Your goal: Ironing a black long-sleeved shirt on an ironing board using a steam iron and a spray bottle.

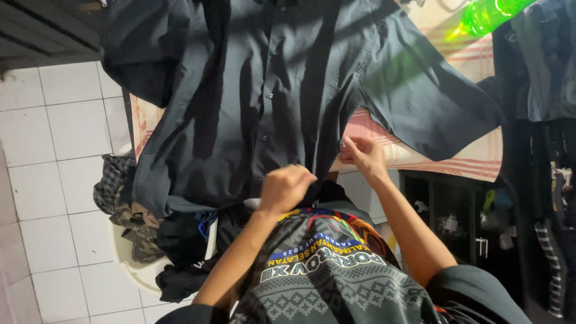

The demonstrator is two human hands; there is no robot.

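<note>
i see a white square-tiled floor (pixel 54 132) at left, a dark open-shelf cabinet (pixel 462 222) at right.

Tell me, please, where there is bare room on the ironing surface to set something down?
The dark shirt covers most of the striped board. Bare strips show right of the right hand, below the sleeve, and top right beside the green bottle. Both hands, the left hand included, crowd the hem.

Dim indoor light overall. White tiled floor (pixel 54 150) at left is brightest, evenly lit. Dark navy button-up cotton shirt (pixel 252 102) reads nearly black, with long soft shadow bands down its folds. Translucent green plastic bottle (pixel 489 15) glows, overexposed and blurred, casting a green tint onto the sleeve. Right edge murky, detail lost. Slight wide-angle bending at the borders.
</note>
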